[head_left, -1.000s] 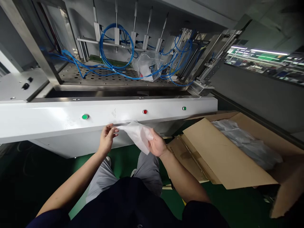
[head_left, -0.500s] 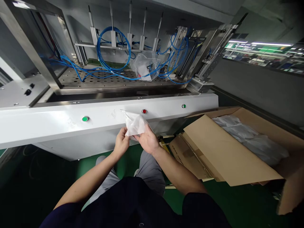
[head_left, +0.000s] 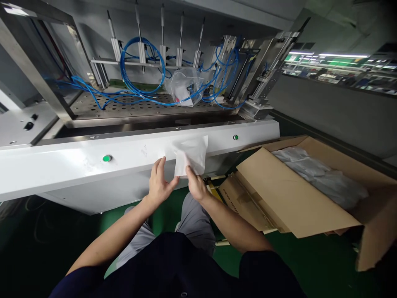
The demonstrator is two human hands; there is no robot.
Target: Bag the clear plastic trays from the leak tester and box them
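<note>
A thin white plastic bag [head_left: 195,153], partly see-through, is spread in front of the white machine panel [head_left: 130,155]. My right hand [head_left: 196,184] grips its lower edge, with the thumb on the near side and the other fingers hidden behind the bag. My left hand [head_left: 159,182] is just left of the bag, fingers apart and raised, its thumb tip close to the bag's lower left corner. Whether that thumb touches the bag I cannot tell. The bag hides the red button on the panel.
An open cardboard box [head_left: 297,194] with white plastic-wrapped things [head_left: 316,174] stands at the right. Green buttons [head_left: 107,158] sit on the panel. Behind it, a perforated metal plate [head_left: 124,108] carries blue hoses [head_left: 142,89] and a clear plastic bag [head_left: 186,87].
The bag has shifted right and spread flatter, now covering the red button. My left hand has come off it and its fingers have opened. The view has turned slightly.
</note>
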